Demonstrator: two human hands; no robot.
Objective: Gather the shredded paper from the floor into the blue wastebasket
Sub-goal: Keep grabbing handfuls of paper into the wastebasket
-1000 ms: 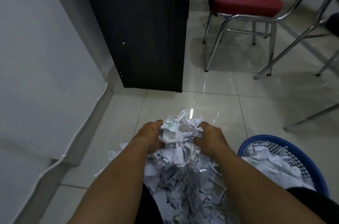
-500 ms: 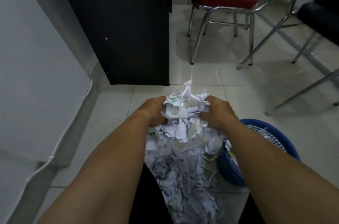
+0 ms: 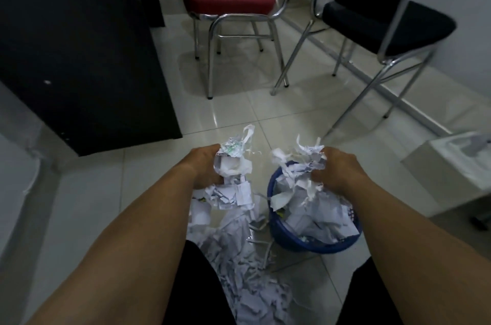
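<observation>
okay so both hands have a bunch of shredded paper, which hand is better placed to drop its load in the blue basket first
The right hand. Its clump hangs directly above the blue wastebasket, over the paper already inside. The left hand holds its clump beside the basket, over the shredded paper left on the floor, so it would probably have to move across first.

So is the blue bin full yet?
Nearly full: paper scraps are heaped up to the rim of the bin.
</observation>
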